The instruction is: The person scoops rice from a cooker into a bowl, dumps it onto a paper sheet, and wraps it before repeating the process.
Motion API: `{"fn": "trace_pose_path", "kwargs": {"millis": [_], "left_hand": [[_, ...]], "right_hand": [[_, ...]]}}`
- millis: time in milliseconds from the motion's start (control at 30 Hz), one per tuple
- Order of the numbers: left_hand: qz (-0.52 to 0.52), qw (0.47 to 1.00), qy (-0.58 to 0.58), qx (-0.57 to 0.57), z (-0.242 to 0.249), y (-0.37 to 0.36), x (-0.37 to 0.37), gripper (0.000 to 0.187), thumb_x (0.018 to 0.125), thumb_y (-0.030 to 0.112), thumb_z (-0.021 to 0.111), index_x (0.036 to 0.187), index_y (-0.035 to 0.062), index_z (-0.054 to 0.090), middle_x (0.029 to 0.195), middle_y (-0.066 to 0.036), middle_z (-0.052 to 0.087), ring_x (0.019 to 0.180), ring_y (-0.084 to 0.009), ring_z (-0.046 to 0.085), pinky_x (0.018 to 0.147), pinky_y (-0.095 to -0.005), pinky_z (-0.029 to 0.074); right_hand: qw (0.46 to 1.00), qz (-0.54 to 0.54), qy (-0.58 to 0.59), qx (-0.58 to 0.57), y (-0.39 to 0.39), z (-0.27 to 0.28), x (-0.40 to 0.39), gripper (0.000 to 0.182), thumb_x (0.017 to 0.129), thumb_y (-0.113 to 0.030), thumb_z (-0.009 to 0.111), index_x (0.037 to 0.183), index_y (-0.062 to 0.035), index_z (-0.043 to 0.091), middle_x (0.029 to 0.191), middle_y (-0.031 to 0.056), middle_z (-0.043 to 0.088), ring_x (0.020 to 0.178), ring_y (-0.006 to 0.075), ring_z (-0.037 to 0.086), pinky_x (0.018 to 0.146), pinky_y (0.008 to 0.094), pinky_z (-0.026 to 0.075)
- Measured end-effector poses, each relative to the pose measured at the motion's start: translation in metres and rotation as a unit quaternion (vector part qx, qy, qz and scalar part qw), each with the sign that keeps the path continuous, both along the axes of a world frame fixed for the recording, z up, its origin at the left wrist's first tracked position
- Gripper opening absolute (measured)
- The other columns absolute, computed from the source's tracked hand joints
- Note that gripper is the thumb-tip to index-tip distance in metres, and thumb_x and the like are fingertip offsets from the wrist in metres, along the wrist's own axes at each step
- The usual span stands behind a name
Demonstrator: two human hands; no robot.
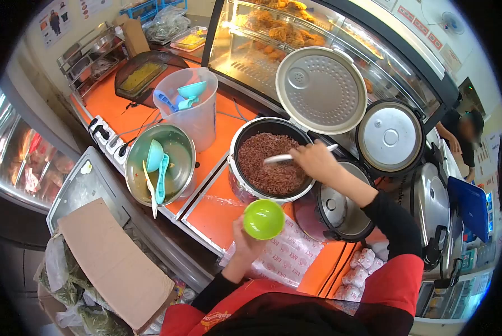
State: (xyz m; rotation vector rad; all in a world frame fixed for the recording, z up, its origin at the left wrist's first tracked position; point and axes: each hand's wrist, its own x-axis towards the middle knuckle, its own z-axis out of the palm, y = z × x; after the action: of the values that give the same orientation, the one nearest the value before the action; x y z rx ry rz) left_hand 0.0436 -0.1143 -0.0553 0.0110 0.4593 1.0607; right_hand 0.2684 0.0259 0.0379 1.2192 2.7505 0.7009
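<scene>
Right hand (317,161) grip clamped on white rice paddle (287,157), blade resting on red-brown rice (270,162) inside open rice cooker (245,187), lid (321,89) tilted up behind. Left hand (245,242) grip closed around green bowl (263,219), held above orange tabletop (217,207), just beside cooker. Steel bowl (178,162) with teal spoons further left.

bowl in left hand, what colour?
Lime green, plain, no pattern: the bowl in the left hand, seen clearly in the head view.
</scene>
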Motion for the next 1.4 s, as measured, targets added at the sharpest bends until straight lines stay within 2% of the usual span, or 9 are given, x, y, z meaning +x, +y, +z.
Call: {"fn": "trace_pose_path", "kwargs": {"millis": [100, 167, 567, 833, 933, 1067, 1167, 1200, 1400], "left_hand": [[0.049, 0.998, 0.036, -0.002, 0.001, -0.003, -0.027, 0.058, 0.085, 0.052, 0.038, 0.123, 0.0096, 0.048, 0.121, -0.014, 0.054, 0.108, -0.0316, 0.055, 0.087, -0.0509, 0.047], [0.075, 0.995, 0.07, -0.008, 0.003, 0.002, -0.037, 0.06, 0.086, 0.054, 0.034, 0.122, 0.0079, 0.049, 0.116, -0.014, 0.057, 0.103, -0.0319, 0.058, 0.076, -0.0451, 0.053], [0.072, 0.989, 0.123, 0.049, 0.024, -0.002, -0.044, 0.056, 0.091, 0.051, 0.034, 0.122, 0.0057, 0.046, 0.115, -0.014, 0.057, 0.1, -0.0283, 0.061, 0.074, -0.043, 0.057], [0.142, 0.953, 0.209, 0.165, 0.031, 0.03, -0.06, 0.047, 0.094, 0.038, 0.037, 0.128, 0.0056, 0.036, 0.125, -0.015, 0.047, 0.113, -0.0274, 0.052, 0.088, -0.0423, 0.05], [0.168, 0.843, 0.416, 0.296, 0.055, 0.056, -0.058, 0.049, 0.092, 0.035, 0.045, 0.13, 0.0044, 0.035, 0.124, -0.015, 0.046, 0.118, -0.027, 0.047, 0.09, -0.0397, 0.047], [0.062, 0.488, 0.71, 0.504, 0.083, 0.109, -0.031, 0.061, 0.084, 0.033, 0.06, 0.13, 0.004, 0.035, 0.123, -0.022, 0.045, 0.113, -0.035, 0.047, 0.092, -0.0406, 0.042], [-0.142, 0.341, 0.802, 0.47, 0.078, 0.138, 0.01, 0.064, 0.081, 0.037, 0.062, 0.131, 0.0058, 0.036, 0.126, -0.027, 0.042, 0.115, -0.0362, 0.045, 0.092, -0.0426, 0.042], [-0.166, 0.306, 0.816, 0.462, 0.068, 0.148, 0.023, 0.065, 0.081, 0.04, 0.062, 0.13, 0.005, 0.037, 0.124, -0.027, 0.043, 0.113, -0.0367, 0.046, 0.091, -0.0434, 0.042], [-0.297, 0.185, 0.845, 0.404, 0.039, 0.182, 0.063, 0.07, 0.077, 0.055, 0.057, 0.124, 0.0052, 0.042, 0.114, -0.023, 0.055, 0.104, -0.0345, 0.053, 0.088, -0.0437, 0.043]], "right_hand": [[0.977, -0.138, -0.001, -0.16, -0.023, 0.045, -0.02, 0.026, 0.084, -0.035, 0.054, 0.081, -0.0091, 0.059, 0.058, 0.0096, 0.06, 0.054, 0.0282, 0.061, 0.05, 0.04, 0.046], [0.979, -0.034, 0.005, -0.203, -0.028, 0.014, -0.017, 0.035, 0.084, -0.041, 0.054, 0.078, -0.0077, 0.061, 0.057, 0.0117, 0.06, 0.055, 0.0301, 0.062, 0.05, 0.0417, 0.047], [0.964, -0.213, 0.033, -0.154, 0.068, 0.019, -0.009, 0.037, 0.079, -0.038, 0.05, 0.088, -0.0064, 0.067, 0.078, 0.015, 0.067, 0.074, 0.032, 0.066, 0.066, 0.0433, 0.05], [0.999, 0.007, 0.02, -0.041, 0.018, -0.053, -0.023, 0.015, 0.084, -0.017, 0.05, 0.091, -0.0138, 0.062, 0.066, 0.006, 0.063, 0.061, 0.0232, 0.065, 0.054, 0.0383, 0.048], [0.999, 0.048, -0.014, -0.016, 0.0, -0.038, -0.011, 0.014, 0.083, -0.017, 0.05, 0.089, -0.0128, 0.063, 0.065, 0.0049, 0.063, 0.059, 0.0215, 0.064, 0.051, 0.0366, 0.047], [0.985, -0.168, -0.011, -0.036, 0.002, 0.016, -0.012, 0.017, 0.081, -0.017, 0.053, 0.09, -0.0119, 0.067, 0.067, 0.0026, 0.065, 0.064, 0.0198, 0.066, 0.051, 0.036, 0.046], [0.956, -0.243, -0.127, -0.108, 0.0, 0.022, -0.017, 0.017, 0.079, -0.019, 0.056, 0.085, -0.0133, 0.071, 0.074, 0.0032, 0.069, 0.069, 0.0197, 0.067, 0.053, 0.0337, 0.047], [0.96, -0.247, -0.119, -0.053, 0.005, -0.002, -0.011, 0.014, 0.075, -0.02, 0.057, 0.069, -0.0164, 0.069, 0.069, 0.0052, 0.067, 0.063, 0.0188, 0.066, 0.051, 0.0317, 0.045], [0.967, -0.24, -0.061, -0.059, -0.007, -0.022, -0.014, 0.011, 0.072, -0.023, 0.065, 0.069, -0.0141, 0.069, 0.07, 0.0063, 0.068, 0.065, 0.0197, 0.067, 0.052, 0.0314, 0.047]]}}
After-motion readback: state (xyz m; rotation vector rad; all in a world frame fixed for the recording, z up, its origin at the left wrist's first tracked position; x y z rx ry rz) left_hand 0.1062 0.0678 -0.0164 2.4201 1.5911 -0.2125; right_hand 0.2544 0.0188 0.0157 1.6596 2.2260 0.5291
